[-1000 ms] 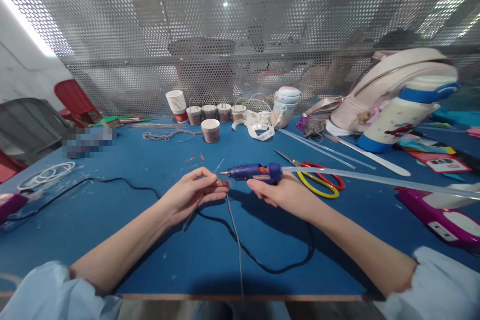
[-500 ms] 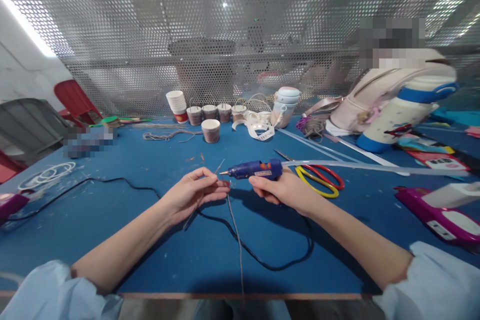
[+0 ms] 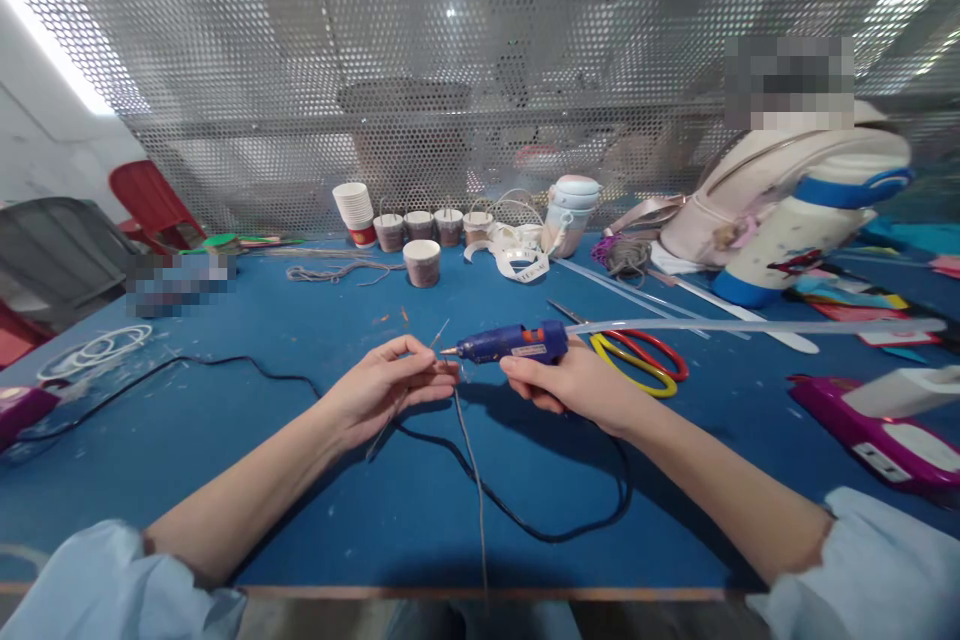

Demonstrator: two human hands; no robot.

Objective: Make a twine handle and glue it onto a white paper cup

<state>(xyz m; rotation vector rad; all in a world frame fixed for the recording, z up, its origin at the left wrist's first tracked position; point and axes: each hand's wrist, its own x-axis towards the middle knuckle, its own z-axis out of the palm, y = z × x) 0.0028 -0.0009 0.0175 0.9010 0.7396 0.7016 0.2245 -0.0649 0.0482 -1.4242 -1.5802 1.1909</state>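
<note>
At centre, left grip (image 3: pixel 390 382) on cord (image 3: pixel 441 334), right (image 3: pixel 562 380) on glue gun (image 3: pixel 499 345), stick (image 3: pixel 720 327) now leveller.

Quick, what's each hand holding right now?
Left hand: closed in a pinch on thin gray cord.
Right hand: closed around the blue glue gun.

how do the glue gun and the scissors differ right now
The glue gun is held in the right hand; the scissors lie on the table. The glue gun is mostly blue; the scissors show red and yellow. Both have their tips toward the left of the picture.
</note>
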